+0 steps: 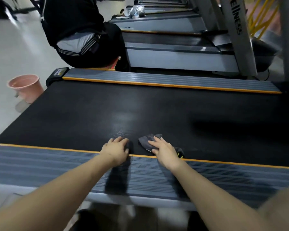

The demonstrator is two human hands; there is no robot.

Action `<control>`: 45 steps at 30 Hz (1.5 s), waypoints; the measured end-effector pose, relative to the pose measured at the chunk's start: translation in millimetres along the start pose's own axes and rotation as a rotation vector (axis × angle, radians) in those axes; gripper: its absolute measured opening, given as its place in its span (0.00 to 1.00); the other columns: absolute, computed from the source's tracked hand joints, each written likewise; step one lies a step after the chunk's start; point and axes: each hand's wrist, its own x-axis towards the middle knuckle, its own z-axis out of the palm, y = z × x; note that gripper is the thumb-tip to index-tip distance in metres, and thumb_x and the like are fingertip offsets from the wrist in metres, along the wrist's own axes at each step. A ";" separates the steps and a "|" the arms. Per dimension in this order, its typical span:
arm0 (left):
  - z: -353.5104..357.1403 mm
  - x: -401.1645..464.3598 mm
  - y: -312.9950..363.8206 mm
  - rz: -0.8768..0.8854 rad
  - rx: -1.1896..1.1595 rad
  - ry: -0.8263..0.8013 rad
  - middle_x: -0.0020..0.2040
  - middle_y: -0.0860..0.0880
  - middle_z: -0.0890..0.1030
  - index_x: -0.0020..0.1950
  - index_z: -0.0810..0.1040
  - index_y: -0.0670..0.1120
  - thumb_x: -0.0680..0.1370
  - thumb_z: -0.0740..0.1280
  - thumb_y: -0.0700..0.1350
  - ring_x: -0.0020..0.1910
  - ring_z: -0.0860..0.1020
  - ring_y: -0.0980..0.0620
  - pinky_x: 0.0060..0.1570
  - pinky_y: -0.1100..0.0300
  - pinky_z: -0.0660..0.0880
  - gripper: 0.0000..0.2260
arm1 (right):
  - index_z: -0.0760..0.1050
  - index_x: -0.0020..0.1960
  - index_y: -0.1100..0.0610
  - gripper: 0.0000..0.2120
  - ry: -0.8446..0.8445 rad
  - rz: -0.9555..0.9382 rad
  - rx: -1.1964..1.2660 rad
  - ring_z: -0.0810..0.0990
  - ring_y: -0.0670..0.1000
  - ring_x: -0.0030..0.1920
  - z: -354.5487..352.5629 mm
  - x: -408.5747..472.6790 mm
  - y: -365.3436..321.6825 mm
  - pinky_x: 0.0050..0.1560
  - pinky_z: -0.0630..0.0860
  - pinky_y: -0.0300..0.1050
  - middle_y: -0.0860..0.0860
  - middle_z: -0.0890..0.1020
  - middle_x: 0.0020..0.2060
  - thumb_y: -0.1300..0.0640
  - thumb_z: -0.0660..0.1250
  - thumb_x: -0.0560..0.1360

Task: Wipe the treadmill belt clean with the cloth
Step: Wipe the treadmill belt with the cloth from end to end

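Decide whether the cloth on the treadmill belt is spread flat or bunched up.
Bunched up: the cloth lies in crumpled folds under the right hand on the belt.

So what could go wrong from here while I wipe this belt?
1. The right hand presses the cloth with flat fingers, no real grip, so the cloth may bunch up or slide out.
2. The left hand leans on the belt; if the belt rolls, that hand could slip.
3. The pink bucket stands on the floor near the belt's end; a careless step might tip it.

a gym: row of treadmills [173,55] on pale floor [15,52]
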 end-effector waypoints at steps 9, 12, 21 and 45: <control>7.1 42.2 -25.6 -0.018 -0.064 0.128 0.81 0.48 0.58 0.78 0.62 0.54 0.83 0.57 0.53 0.79 0.56 0.43 0.74 0.46 0.59 0.23 | 0.78 0.65 0.49 0.18 0.221 -0.033 -0.003 0.65 0.52 0.74 20.7 27.4 0.5 0.73 0.60 0.43 0.50 0.73 0.71 0.62 0.64 0.79; -0.9 67.0 -42.7 0.008 -0.049 0.141 0.81 0.48 0.59 0.79 0.60 0.53 0.83 0.56 0.53 0.79 0.56 0.43 0.74 0.47 0.58 0.24 | 0.80 0.62 0.51 0.17 0.320 -0.037 0.065 0.70 0.54 0.72 33.0 53.5 -9.9 0.73 0.62 0.45 0.53 0.76 0.68 0.64 0.66 0.76; -25.5 117.0 -91.6 0.085 0.020 0.078 0.82 0.48 0.55 0.80 0.59 0.55 0.83 0.56 0.54 0.80 0.52 0.42 0.76 0.45 0.56 0.25 | 0.81 0.61 0.50 0.16 0.335 0.045 0.155 0.70 0.52 0.71 55.0 133.2 -67.1 0.73 0.64 0.49 0.51 0.76 0.68 0.62 0.67 0.76; -82.5 241.1 -136.4 0.216 0.079 0.050 0.82 0.49 0.54 0.80 0.57 0.55 0.83 0.55 0.55 0.80 0.53 0.43 0.75 0.42 0.58 0.25 | 0.69 0.71 0.48 0.20 0.376 -0.025 -0.254 0.61 0.53 0.76 64.2 217.3 -75.7 0.68 0.71 0.48 0.46 0.69 0.73 0.53 0.62 0.80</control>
